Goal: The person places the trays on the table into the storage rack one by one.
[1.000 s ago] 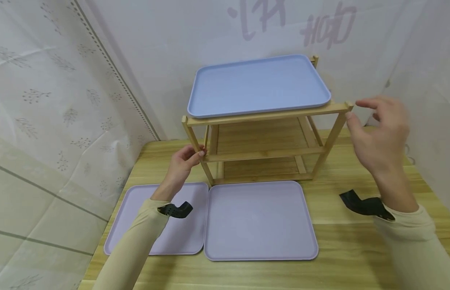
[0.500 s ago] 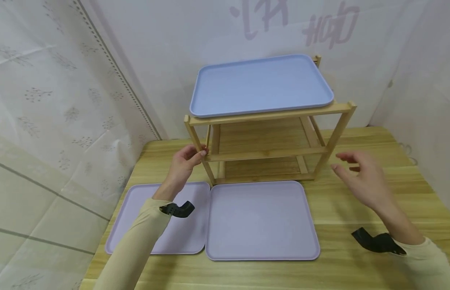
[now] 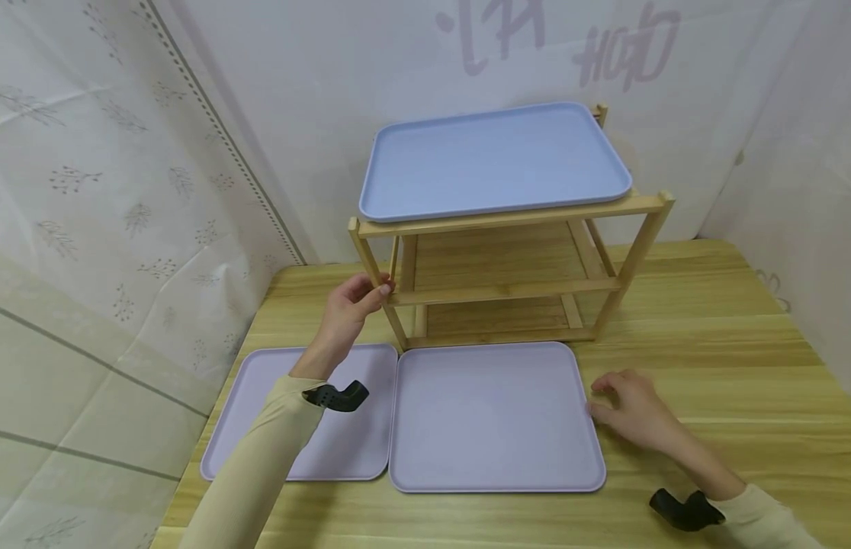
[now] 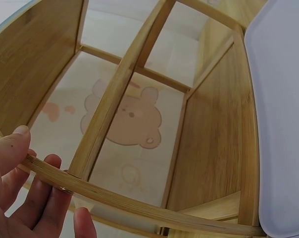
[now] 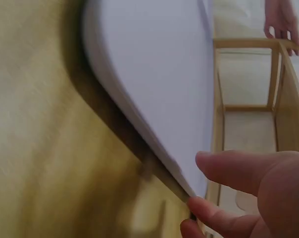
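My left hand (image 3: pixel 350 305) grips the front left upright of a tiered wooden rack (image 3: pixel 508 292), near its middle rail. In the left wrist view the thumb lies on one side of the bar (image 4: pixel 115 198) and the fingers curl round the other. At the right edge of the nearer lilac tray (image 3: pixel 494 419) is my right hand (image 3: pixel 634 408). In the right wrist view its thumb is above the tray's rim (image 5: pixel 139 124) and a fingertip touches the edge, with a gap between them. The tray lies flat on the table.
A blue tray (image 3: pixel 494 160) rests on the rack's top. Another lilac tray (image 3: pixel 343 446) lies on the left, beside the first, partly under my left forearm. The wooden table (image 3: pixel 727 366) meets hanging cloth (image 3: pixel 110 191) at the left, back and right.
My right hand has come down from beside the rack's top right corner to the right edge of the nearer lilac tray. The left hand has kept its grip on the rack.
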The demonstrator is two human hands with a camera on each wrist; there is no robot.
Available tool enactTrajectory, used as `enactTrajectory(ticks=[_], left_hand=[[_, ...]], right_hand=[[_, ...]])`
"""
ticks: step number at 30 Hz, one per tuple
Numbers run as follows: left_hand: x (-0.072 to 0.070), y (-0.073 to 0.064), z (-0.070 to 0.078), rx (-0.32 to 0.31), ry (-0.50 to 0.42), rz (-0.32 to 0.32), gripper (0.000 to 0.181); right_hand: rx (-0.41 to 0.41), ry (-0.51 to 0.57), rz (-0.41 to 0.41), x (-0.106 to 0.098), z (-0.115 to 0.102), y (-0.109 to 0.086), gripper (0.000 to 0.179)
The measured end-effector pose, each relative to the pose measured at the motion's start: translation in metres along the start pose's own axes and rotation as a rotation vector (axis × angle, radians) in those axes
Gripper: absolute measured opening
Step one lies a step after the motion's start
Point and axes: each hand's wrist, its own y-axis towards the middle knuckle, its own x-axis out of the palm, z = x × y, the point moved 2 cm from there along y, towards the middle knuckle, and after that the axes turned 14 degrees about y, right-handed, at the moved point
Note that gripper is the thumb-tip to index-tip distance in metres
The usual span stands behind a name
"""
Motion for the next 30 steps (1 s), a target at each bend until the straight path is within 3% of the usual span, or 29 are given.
enactTrajectory(ticks=[9,22,30], left_hand=[[0.001,0.001,0.000,-0.003,0.004,-0.001,0.037],[0.001,0.000,0.001,-0.002,0.004,0.002,0.036],[0.001,0.000,0.002,-0.007,0.001,0.001,0.036]], right_hand=[[0.056,-0.024,-0.065,0.014,0.001,-0.001,0.037],[0.121,-0.008,-0.090,0.019,0.000,0.004,0.023],[0.163,0.099,-0.119,0.014,-0.003,0.006,0.025]])
